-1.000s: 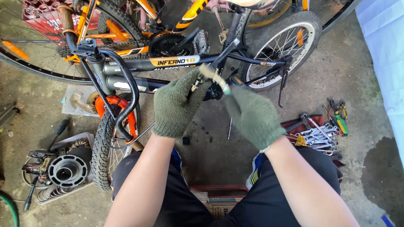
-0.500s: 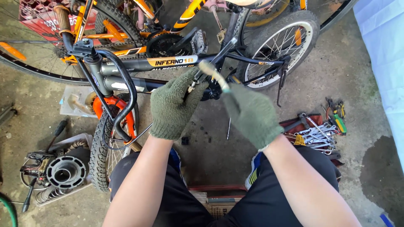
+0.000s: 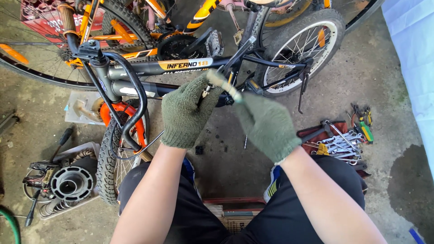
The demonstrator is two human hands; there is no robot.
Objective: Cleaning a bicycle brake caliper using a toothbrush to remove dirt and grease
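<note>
While my green-gloved left hand [image 3: 186,113] pinches the small black bike's frame [image 3: 181,68] at 12 o'clock, my gloved right hand [image 3: 266,124] grips a pale-handled tool [image 3: 222,85]. Handle looks slippery; choke up near the tip.

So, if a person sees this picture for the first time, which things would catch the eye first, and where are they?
First come the two hands in green knit gloves at the centre, the left hand and the right hand, meeting at a pale tool handle against the black bicycle frame lying across the top. Next, the orange fork with its knobby front tyre at lower left, and the pile of wrenches on the concrete at right.
</note>
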